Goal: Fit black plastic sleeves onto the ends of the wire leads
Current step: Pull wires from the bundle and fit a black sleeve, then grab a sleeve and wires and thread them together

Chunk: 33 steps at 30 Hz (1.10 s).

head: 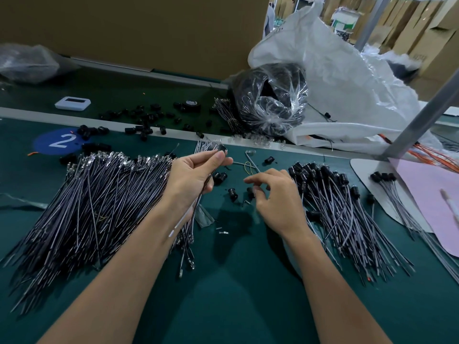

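My left hand (196, 177) is raised over the green mat and pinches a wire lead (202, 194) whose top end carries a black sleeve (221, 148). The lead runs down past my wrist. My right hand (275, 197) hovers low over several loose black sleeves (233, 194); its fingers are curled and apart, and I cannot tell whether they touch one. A big fan of bare wire leads (99, 202) lies to the left. To the right is a pile of leads with sleeves fitted (330, 192).
More loose sleeves (146, 117) are scattered along the back. A clear bag of black parts (269, 98) and a white sack (342, 78) stand at the back right. A pink sheet (432, 192), a metal post (422, 115) and a white device (72, 103) are nearby.
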Motion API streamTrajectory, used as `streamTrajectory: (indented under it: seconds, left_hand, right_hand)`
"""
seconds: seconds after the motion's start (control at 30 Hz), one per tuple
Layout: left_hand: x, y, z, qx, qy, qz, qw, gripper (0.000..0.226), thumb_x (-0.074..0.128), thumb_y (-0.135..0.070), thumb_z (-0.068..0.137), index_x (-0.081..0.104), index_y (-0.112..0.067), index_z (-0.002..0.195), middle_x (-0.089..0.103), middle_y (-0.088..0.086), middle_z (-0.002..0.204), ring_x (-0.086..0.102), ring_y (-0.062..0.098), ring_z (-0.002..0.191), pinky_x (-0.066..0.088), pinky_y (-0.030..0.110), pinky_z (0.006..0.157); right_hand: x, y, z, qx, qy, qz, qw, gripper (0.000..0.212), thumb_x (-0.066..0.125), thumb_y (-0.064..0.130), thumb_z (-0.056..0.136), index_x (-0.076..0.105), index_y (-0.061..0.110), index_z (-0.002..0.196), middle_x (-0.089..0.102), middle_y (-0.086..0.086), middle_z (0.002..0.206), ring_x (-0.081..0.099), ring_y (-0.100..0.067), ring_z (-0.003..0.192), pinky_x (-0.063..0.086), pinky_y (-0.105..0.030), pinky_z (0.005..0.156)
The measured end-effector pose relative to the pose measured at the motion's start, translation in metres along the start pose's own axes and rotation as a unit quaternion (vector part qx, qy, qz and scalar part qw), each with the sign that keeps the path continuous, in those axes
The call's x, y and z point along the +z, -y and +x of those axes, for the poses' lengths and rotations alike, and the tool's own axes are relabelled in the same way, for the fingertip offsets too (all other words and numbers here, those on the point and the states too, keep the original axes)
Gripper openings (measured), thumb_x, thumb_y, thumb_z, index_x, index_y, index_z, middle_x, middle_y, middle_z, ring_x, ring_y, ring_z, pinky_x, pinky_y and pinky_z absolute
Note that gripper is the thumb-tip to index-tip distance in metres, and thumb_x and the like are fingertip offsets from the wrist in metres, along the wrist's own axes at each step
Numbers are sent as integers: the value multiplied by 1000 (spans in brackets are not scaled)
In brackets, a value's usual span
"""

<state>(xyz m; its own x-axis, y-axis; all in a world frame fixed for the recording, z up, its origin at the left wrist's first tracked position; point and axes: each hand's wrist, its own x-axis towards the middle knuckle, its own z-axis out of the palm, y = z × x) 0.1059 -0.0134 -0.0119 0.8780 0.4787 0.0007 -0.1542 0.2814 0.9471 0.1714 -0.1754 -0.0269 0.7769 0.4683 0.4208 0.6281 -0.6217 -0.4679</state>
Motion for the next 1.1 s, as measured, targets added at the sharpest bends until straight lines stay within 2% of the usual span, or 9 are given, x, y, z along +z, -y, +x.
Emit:
streamTrajectory:
  seconds: [0.1,0.3,0.47,0.6,0.7,0.77,0.83,0.97,1.1]
  left_hand:
    - [0,3,0,-5,-12,-2,1000,11,69,-12,87,71,-9,98,77,4,89,46,8,38,40,14,42]
    - [4,10,1,13,-16,29,999,14,66,-3,89,66,-2,103,76,10,82,69,14,59,56,20,55]
    - [4,15,3,9,-13,69,998,9,68,0,88,65,-4,95,76,10,79,71,17,63,57,22,57]
    - [3,18,3,5,0,86,996,10,70,0,86,67,-8,92,76,8,79,72,19,66,56,23,58]
    - [1,17,4,7,0,83,997,12,73,0,83,69,-9,90,76,9,79,72,19,65,56,22,58]
    - [1,16,4,11,2,80,997,14,75,0,81,72,-11,89,76,8,78,71,18,65,55,22,57]
    - [1,16,3,14,5,78,997,15,76,-1,80,74,-13,88,76,8,77,72,19,65,55,22,56]
    - [2,16,3,11,-5,53,999,16,76,1,78,75,-12,87,76,9,76,71,18,64,57,23,57]
    - [4,15,1,17,0,42,999,17,75,5,77,75,-10,85,75,9,73,70,15,62,57,22,58]
  right_hand:
    - [0,-3,1,24,-23,2,999,33,55,-5,88,74,14,106,68,1,101,54,-18,101,43,-25,86]
    - [-4,-7,17,99,-53,12,994,49,46,-15,81,69,10,116,68,-5,110,59,-22,106,46,-34,99]
    - [2,-14,76,103,25,-33,994,53,46,-11,82,61,9,129,65,-11,125,59,-27,116,45,-41,104]
    - [22,-21,112,115,55,-64,990,38,48,0,92,66,12,123,69,-15,113,63,-32,98,52,-38,84]
    - [33,-26,118,120,54,-110,985,24,53,1,90,72,7,102,69,-15,103,61,-32,94,43,-32,71]
    - [33,-26,117,120,51,-128,983,22,54,1,90,70,7,103,68,-13,104,60,-30,94,41,-31,71]
    - [26,-20,113,103,33,-79,991,19,54,3,92,66,8,105,67,-8,100,59,-25,92,43,-31,72]
    - [2,2,81,55,25,182,981,14,58,5,93,68,13,90,66,-5,79,57,-16,73,46,-24,65]
    - [-6,10,41,24,52,224,973,14,66,3,89,70,17,89,69,7,78,64,-4,73,50,-19,72]
